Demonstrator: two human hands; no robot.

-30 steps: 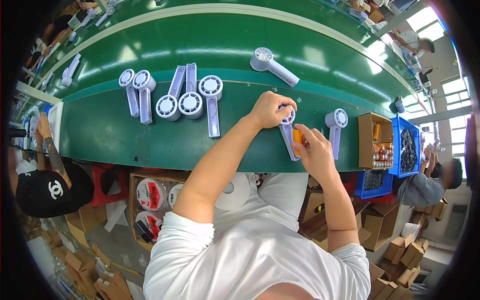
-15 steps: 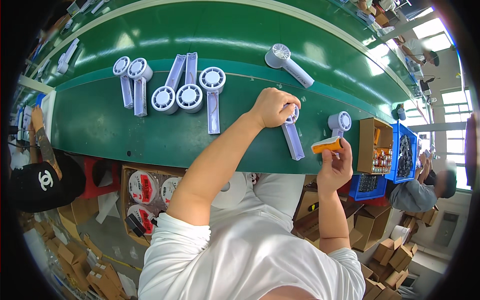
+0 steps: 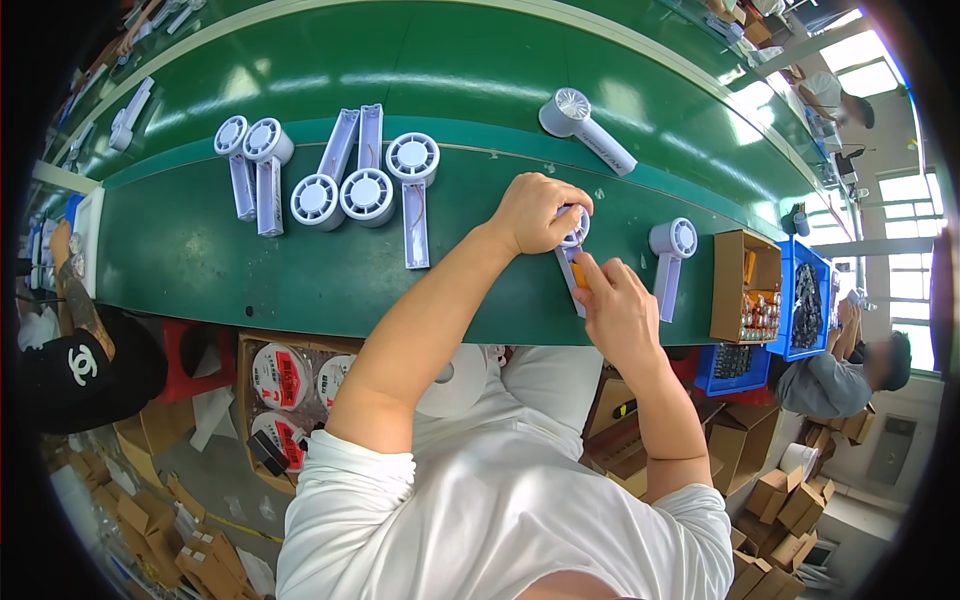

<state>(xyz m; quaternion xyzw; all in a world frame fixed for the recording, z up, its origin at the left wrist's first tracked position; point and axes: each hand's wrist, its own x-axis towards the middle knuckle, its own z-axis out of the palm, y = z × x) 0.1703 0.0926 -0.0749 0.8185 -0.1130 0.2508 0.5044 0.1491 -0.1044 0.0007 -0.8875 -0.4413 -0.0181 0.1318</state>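
Left grip (image 3: pixel 545 213) clasps a pale fan (image 3: pixel 573 237) — right grip (image 3: pixel 620 308) pinches an orange cylinder (image 3: pixel 579 275).

A matt green workbench (image 3: pixel 150 270) sweeps from nine o'clock round to three, its edges bowed. Beyond it, toward twelve, a glossier green surface (image 3: pixel 450 95) carries bright streaks of reflected light, with a pale rail (image 3: pixel 570 17) curving along its far side. A bright window (image 3: pixel 868 82) stands at two o'clock, crossed by pale bars — another, many-paned window (image 3: pixel 908 345) glares at three. Below that, at four, a pale grey wall (image 3: pixel 905 500) shows a darker grey panel (image 3: pixel 892 450). A red plastic stool (image 3: pixel 178 358) sits near nine o'clock. Grey floor (image 3: pixel 225 475) opens at eight — cardboard boxes (image 3: pixel 150 525) crowd it there.
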